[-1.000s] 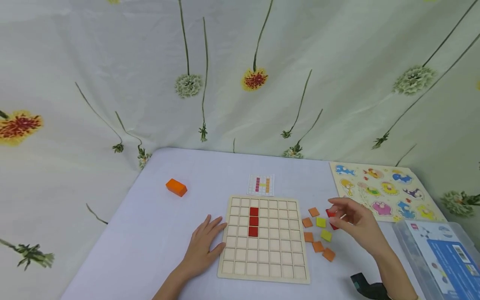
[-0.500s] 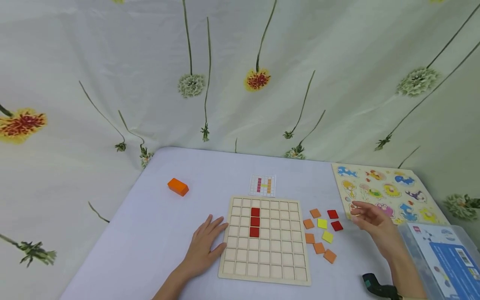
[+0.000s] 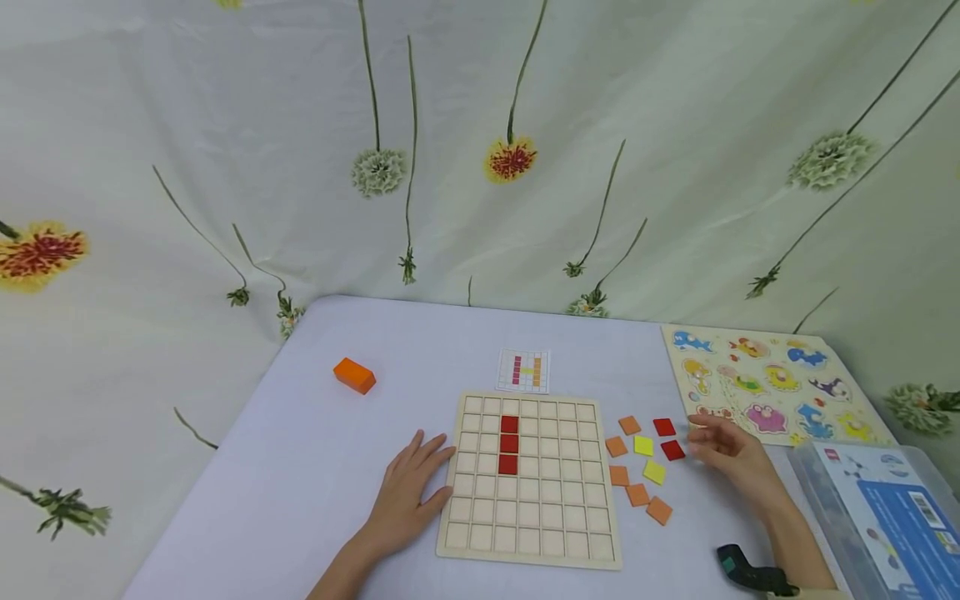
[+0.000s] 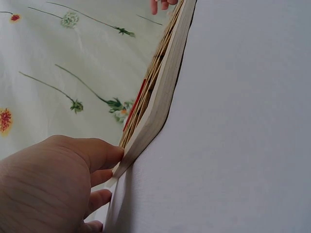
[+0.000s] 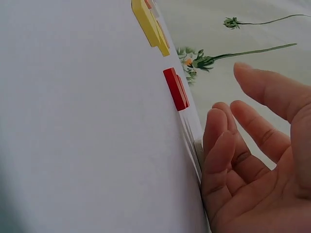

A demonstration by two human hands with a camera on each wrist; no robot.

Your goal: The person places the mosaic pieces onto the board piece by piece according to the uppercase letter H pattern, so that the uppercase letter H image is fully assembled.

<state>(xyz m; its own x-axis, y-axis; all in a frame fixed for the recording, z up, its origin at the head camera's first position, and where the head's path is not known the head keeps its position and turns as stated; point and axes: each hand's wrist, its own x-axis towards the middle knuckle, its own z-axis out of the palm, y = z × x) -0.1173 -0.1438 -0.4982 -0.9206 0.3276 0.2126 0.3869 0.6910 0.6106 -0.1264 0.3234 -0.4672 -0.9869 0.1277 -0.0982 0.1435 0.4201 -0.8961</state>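
Note:
A wooden grid board (image 3: 528, 542) lies on the white table, with three red square tiles (image 3: 508, 444) stacked in one column of its cells. My left hand (image 3: 408, 500) lies with fingers spread at the board's left edge; in the left wrist view its thumb and fingers touch the board's side (image 4: 160, 97). Just right of two loose red tiles (image 3: 672, 450), my right hand (image 3: 738, 467) hovers with relaxed, slightly bent fingers. The right wrist view shows nothing between its fingers (image 5: 221, 150), with a red tile (image 5: 176, 90) beyond them.
Two yellow tiles (image 3: 654, 472) and several orange tiles (image 3: 637, 495) lie right of the board. Behind it is a small pattern card (image 3: 522, 371). An orange block (image 3: 354, 376) sits far left. An animal picture board (image 3: 765, 383) and a clear plastic box (image 3: 885, 517) occupy the right.
My right hand drew back rightward from over the loose red tiles, uncovering them, then came partway back left toward them. The left hand and the tiles on the board stayed put.

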